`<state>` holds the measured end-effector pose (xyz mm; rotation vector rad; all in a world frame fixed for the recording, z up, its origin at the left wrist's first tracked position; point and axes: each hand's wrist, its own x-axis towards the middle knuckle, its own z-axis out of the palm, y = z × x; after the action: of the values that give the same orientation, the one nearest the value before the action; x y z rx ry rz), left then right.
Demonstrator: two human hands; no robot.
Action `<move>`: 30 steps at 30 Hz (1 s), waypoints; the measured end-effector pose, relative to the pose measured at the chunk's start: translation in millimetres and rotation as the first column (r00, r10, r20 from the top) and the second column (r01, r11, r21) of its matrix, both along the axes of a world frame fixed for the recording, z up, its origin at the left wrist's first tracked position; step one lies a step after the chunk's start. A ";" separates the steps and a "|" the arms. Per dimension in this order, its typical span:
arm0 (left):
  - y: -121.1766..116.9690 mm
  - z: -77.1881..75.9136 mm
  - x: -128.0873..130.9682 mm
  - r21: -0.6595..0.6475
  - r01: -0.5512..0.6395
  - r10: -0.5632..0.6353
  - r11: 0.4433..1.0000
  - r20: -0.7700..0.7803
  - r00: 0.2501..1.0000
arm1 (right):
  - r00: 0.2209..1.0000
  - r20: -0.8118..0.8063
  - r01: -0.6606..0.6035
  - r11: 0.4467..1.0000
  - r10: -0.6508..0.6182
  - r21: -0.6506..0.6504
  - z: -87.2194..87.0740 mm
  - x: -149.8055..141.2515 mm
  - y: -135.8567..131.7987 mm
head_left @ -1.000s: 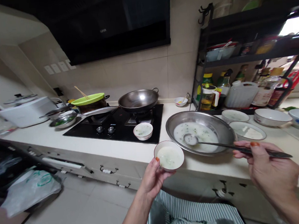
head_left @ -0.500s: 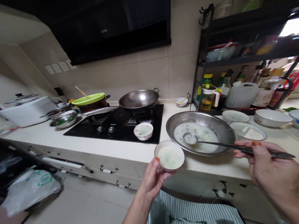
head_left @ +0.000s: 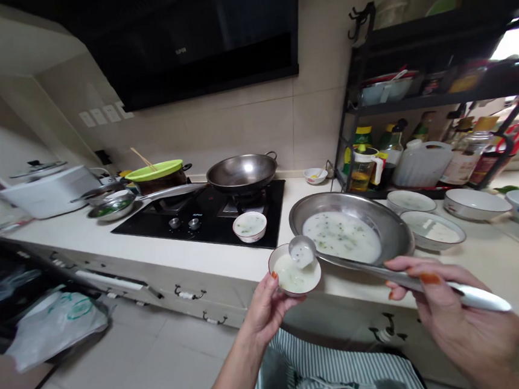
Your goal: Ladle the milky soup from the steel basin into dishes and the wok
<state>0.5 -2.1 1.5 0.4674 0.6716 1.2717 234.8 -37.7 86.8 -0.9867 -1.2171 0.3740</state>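
My left hand (head_left: pixel 271 305) grips a small white bowl (head_left: pixel 289 281) by its side, thumb on the rim; pale soup with green bits lies in it. In my right hand (head_left: pixel 455 304) is the handle of a metal ladle (head_left: pixel 301 252), its bowl tilted over the small bowl with white soup in it. Just behind stands a wide steel basin (head_left: pixel 396 231) holding more of the milky soup with green flecks. Another small filled bowl (head_left: pixel 250 236) rests on the front of the black gas stove (head_left: pixel 208 230).
A wok (head_left: pixel 242 172) sits on the right burner, with a pot under a lime-green colander (head_left: pixel 155 170) to its left. Several bowls, one a white bowl (head_left: pixel 474 206), line the counter at right, below a black rack (head_left: pixel 437 101) of bottles.
The ladle has moved left, out of the steel basin, and its bowl now tips over the small bowl. My left hand and its bowl stay almost in place.
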 end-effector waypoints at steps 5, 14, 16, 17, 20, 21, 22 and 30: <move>0.0 -1.3 -0.6 0.012 0.007 -0.007 1.000 0.016 1.000 | 0.903 0.386 -0.266 0.951 0.189 0.155 -10.3 8.2 -9.5; -0.6 1.2 -0.1 -0.009 -0.004 0.004 1.000 -0.003 1.000 | 0.957 0.242 -0.192 0.974 0.159 0.118 -15.6 8.5 -13.4; -0.9 2.4 0.3 -0.005 -0.004 0.004 1.000 -0.009 1.000 | 0.997 0.019 -0.082 0.994 0.081 0.074 -13.9 6.2 -7.9; -1.0 3.1 0.4 -0.006 -0.003 0.003 1.000 -0.011 1.000 | 0.997 -0.071 -0.027 0.999 0.030 0.037 -12.5 6.3 -4.0; -1.0 4.1 0.8 -0.014 -0.008 0.008 1.000 -0.015 1.000 | 0.983 -0.143 0.107 0.994 -0.111 -0.037 -11.0 12.9 11.8; -0.9 4.0 0.9 -0.014 -0.011 0.011 1.000 -0.014 1.000 | 0.984 -0.100 0.146 0.988 -0.150 -0.042 -12.4 16.6 17.7; -0.9 3.7 0.9 -0.010 -0.012 0.012 1.000 -0.012 1.000 | 0.982 -0.036 0.184 0.982 -0.185 -0.040 -14.8 20.4 23.5; -0.4 -0.6 0.4 0.002 -0.001 0.001 1.000 0.021 1.000 | 0.953 0.256 0.164 0.986 -0.162 0.014 -37.3 25.1 45.8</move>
<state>0.9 -2.5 1.0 0.4549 0.6527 1.2774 259.9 8.1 49.5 -1.1603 -1.3550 0.1221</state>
